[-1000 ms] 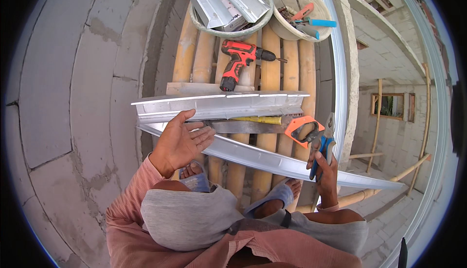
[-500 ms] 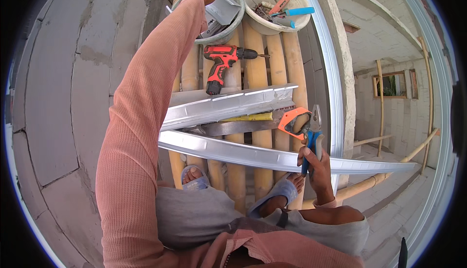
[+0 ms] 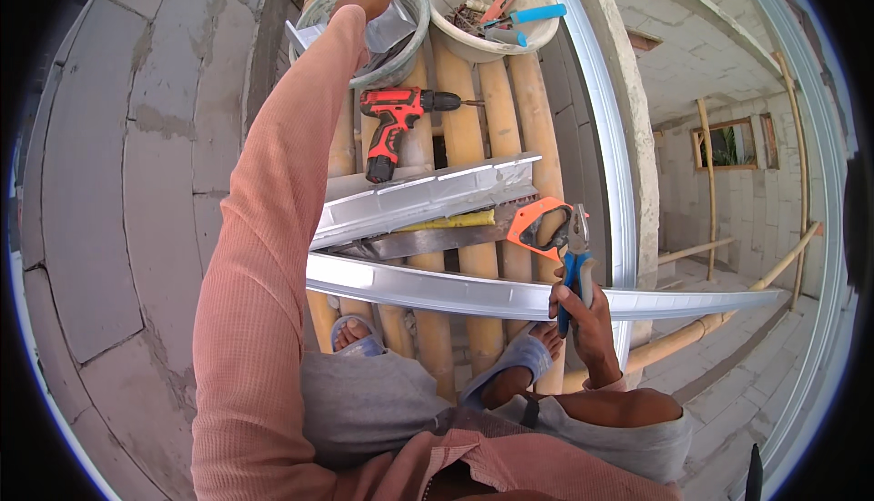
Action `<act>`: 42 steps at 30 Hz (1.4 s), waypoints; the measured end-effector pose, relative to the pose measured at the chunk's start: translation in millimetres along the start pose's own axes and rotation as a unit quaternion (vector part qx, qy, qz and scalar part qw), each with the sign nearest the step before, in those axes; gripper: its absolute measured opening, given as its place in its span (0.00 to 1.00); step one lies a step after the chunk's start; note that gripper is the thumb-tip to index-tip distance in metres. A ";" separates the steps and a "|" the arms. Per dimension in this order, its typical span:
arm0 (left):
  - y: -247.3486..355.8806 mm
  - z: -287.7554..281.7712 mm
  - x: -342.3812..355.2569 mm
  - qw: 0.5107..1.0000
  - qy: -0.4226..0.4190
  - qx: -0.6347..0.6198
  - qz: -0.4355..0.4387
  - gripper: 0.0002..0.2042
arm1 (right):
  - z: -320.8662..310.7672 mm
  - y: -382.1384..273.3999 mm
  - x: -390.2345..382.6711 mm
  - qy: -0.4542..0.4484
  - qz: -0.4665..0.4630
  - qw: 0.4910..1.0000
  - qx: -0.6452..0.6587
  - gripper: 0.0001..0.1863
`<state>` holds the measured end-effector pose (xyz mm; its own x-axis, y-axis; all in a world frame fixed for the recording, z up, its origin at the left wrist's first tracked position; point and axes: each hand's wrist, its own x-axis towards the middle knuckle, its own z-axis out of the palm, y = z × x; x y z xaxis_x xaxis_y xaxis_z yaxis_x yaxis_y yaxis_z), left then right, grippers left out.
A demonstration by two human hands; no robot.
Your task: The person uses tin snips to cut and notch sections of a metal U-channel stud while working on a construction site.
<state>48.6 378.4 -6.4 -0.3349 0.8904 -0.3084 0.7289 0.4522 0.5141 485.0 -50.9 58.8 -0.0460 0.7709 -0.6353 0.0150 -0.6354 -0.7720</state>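
Observation:
My left hand (image 3: 369,0) reaches into a grey bucket (image 3: 421,23) at the far end of the bamboo. Its fingers are curled at a silvery bent metal piece (image 3: 390,28) among other metal pieces there, their tips partly hidden. In my right hand (image 3: 587,319) is a pair of combination pliers (image 3: 576,269) with blue and grey handles, jaws pointing away from me. Just beyond the pliers lies a handsaw with an orange handle (image 3: 523,228). A long metal channel (image 3: 437,284) crosses in front of my feet and passes behind the right hand.
A red and black cordless drill (image 3: 393,123) lies on the bamboo poles (image 3: 464,137). Shorter metal channels (image 3: 428,196) and a yellow-handled tool (image 3: 455,221) lie nearer. A white bucket (image 3: 546,41) holds hand tools. A block wall (image 3: 91,182) stands left; to the right is a drop.
The view has shifted slightly, so things sit further left. In the bucket, my left hand has shifted the metal pieces; one now sticks up beyond it. My right hand keeps the pliers.

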 end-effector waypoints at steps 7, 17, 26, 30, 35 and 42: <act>15.2 -69.2 -88.3 0.916 0.143 -0.350 0.135 0.42 | 0.4 -11.3 -1.4 -0.064 0.031 0.997 -0.005 0.23; 0.5 11.4 -265.3 0.666 -0.222 -0.712 0.024 0.28 | 56.1 -51.9 23.6 -0.302 -0.002 0.953 0.018 0.31; -39.1 48.2 -300.3 0.522 -0.346 -0.780 0.014 0.35 | 59.8 -39.1 19.6 -0.316 0.063 0.946 0.043 0.30; -56.0 62.9 -303.4 0.449 -0.375 -0.811 0.007 0.38 | 59.8 -30.1 20.9 -0.303 0.072 0.948 0.065 0.31; -47.9 64.7 -307.6 0.421 -0.394 -0.816 0.030 0.39 | 47.6 -19.3 18.2 -0.312 0.065 0.946 0.057 0.34; -54.9 78.3 -306.0 0.399 -0.371 -0.838 -0.012 0.41 | 50.6 -21.2 17.5 -0.314 0.072 0.946 0.048 0.35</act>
<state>157.8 77.0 -2.9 0.3934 0.9050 -0.1615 -0.9017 0.4141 0.1240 433.4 -26.2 65.0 -0.6346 0.5172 -0.5743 -0.0237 -0.7557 -0.6545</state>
